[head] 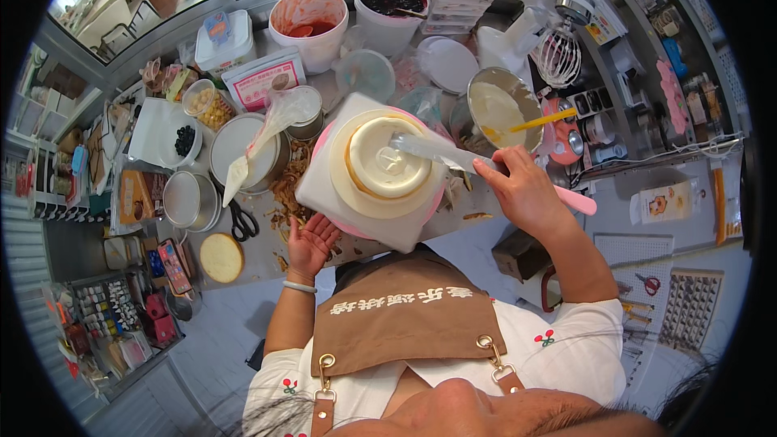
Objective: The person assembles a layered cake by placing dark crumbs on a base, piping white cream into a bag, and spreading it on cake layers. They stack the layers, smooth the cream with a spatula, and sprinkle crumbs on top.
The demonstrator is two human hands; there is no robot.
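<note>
In front of me a small round cake (364, 155), its top ringed with white cream and its sponge edge showing, sits on a pale round board (388, 208). Beneath that lie a white square sheet (403, 233) and a pink turntable (322, 144), which is mostly covered. My right hand (527, 191) grips an icing spatula (440, 150) with a pink handle; the blade's tip rests over the cream. Palm up and fingers spread, my left hand (312, 246) is at the turntable's near left edge, holding nothing; whether it touches the rim I cannot tell.
Left are a piping bag (258, 149), lidded tins (243, 139), black scissors (244, 221), a sponge round (221, 258) and brown scraps (291, 179). A metal bowl of cream (504, 106) stands right, below a stand mixer's whisk (557, 57). Buckets of red (308, 42) and dark filling (388, 33) stand behind.
</note>
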